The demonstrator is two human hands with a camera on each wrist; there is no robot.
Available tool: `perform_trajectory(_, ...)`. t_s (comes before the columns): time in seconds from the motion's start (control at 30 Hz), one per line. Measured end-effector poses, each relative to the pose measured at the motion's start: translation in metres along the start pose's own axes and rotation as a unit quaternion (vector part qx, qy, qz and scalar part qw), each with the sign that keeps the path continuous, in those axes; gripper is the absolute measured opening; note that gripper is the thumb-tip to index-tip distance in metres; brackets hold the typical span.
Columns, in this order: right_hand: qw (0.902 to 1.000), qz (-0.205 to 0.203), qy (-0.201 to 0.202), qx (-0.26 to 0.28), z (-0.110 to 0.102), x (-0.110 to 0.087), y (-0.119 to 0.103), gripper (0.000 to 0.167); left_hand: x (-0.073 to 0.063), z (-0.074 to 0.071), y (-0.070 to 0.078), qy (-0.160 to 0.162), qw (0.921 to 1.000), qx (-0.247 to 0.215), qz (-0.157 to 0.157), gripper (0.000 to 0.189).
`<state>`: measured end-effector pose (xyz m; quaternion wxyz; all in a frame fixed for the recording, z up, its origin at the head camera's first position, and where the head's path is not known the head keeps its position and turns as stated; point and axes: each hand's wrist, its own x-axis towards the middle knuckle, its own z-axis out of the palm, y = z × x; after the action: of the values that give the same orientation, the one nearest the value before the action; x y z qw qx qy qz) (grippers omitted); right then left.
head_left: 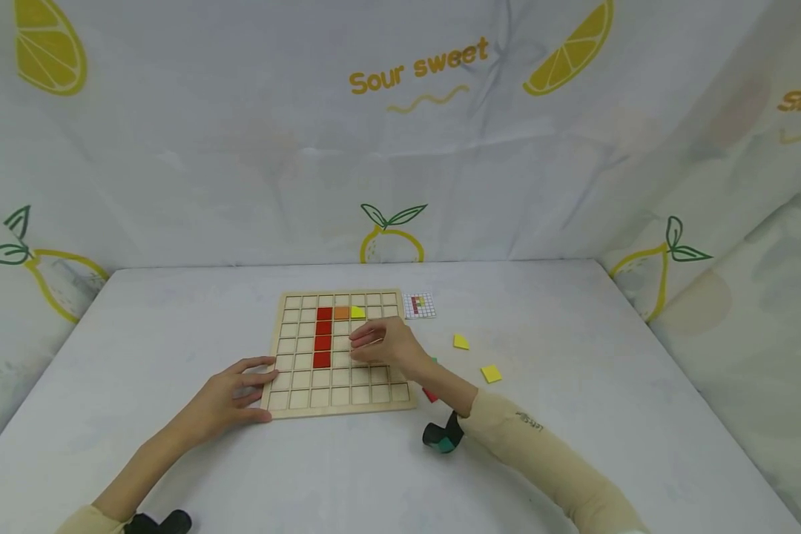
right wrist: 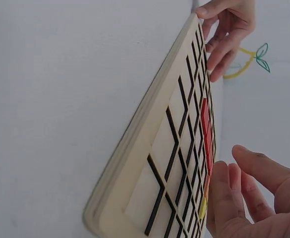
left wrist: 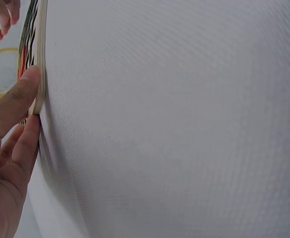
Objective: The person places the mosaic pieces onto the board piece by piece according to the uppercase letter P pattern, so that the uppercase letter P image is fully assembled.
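A wooden grid board (head_left: 298,399) lies on the white table. Several red square tiles (head_left: 323,327) form a column in it, with an orange tile (head_left: 341,313) and a yellow tile with a rounded corner (head_left: 357,313) to the right of the top one. My left hand (head_left: 230,393) rests on the board's near left corner, fingers along the left edge and thumb at the front edge. Over the right half of the board hovers my right hand (head_left: 390,345), below the yellow tile. In the right wrist view its thumb and fingers (right wrist: 225,191) stand apart with nothing between them.
A small printed pattern card (head_left: 419,305) lies by the board's far right corner. To the right are two loose yellow tiles (head_left: 460,341). A red tile (head_left: 430,395) and a green piece (head_left: 434,360) are partly hidden by the right forearm. Lemon-printed cloth hangs behind the table.
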<state>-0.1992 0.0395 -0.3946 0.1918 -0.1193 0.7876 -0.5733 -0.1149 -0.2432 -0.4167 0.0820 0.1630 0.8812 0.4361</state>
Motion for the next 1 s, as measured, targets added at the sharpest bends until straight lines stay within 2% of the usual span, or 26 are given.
perform_trajectory(0.2,0.9990,0.028,0.015,0.031,-0.026,-0.012,0.002,0.030,0.000,0.000,0.000,-0.002,1.0000,-0.005,0.003,0.064)
perform_trajectory(0.63,0.9968,0.045,0.063,0.017,-0.094,-0.045,0.021,0.034,0.001,-0.001,-0.001,0.003,0.9999,0.013,0.007,0.064)
perform_trajectory(0.83,0.9938,0.082,0.075,0.013,-0.105,-0.054,0.036,0.033,0.000,0.000,0.000,0.002,0.9999,0.015,0.001,0.063)
perform_trajectory(1.0,0.9949,0.076,0.066,0.011,-0.105,-0.054,0.047,0.033,0.000,0.000,-0.001,-0.001,1.0000,0.000,0.002,0.063)
